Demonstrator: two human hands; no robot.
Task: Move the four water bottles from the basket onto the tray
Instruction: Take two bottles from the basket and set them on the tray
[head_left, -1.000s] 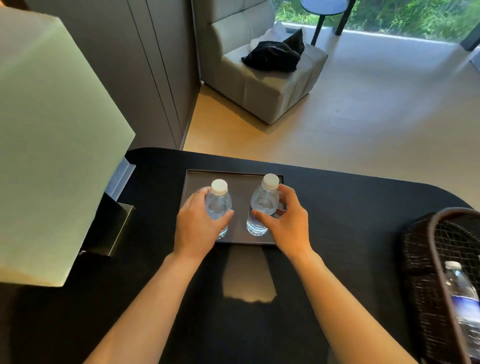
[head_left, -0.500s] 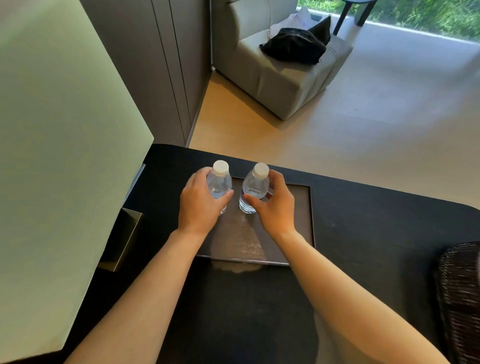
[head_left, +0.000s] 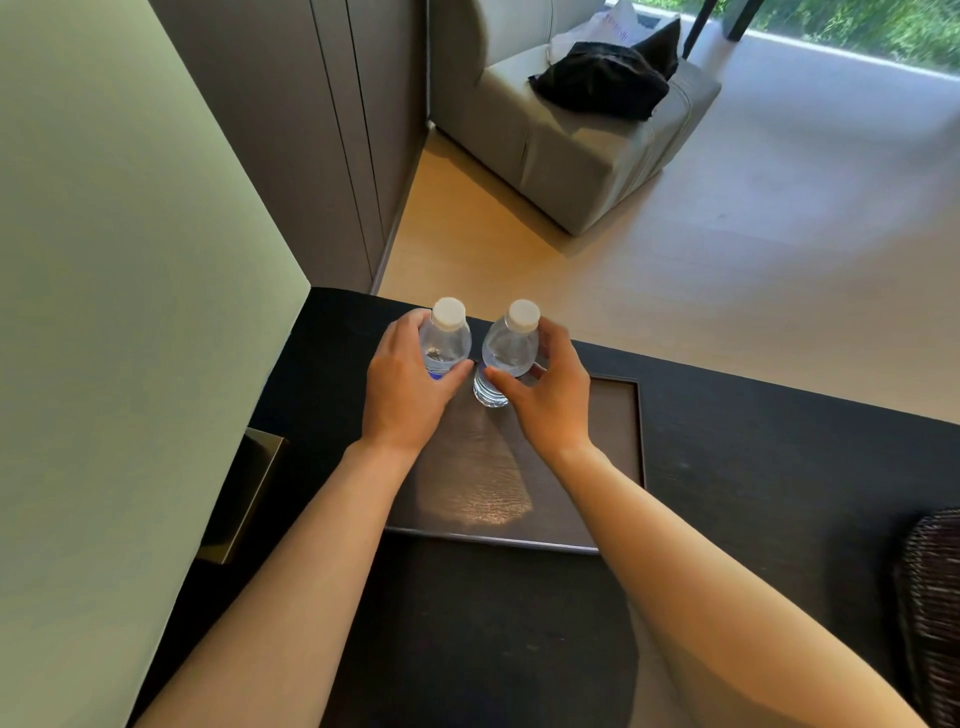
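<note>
Since half a second earlier, both bottles had been carried farther toward the tray's far edge, at twelve o'clock, and the basket had slid almost out of view at three o'clock. The left hand was wrapped around the left bottle, and the right hand gripped the right bottle between thumb and fingers. Both bottles stood upright, close together, near the tray's far left corner. Whether their bases touched the tray could not be told. A pale lampshade filled nine o'clock.
</note>
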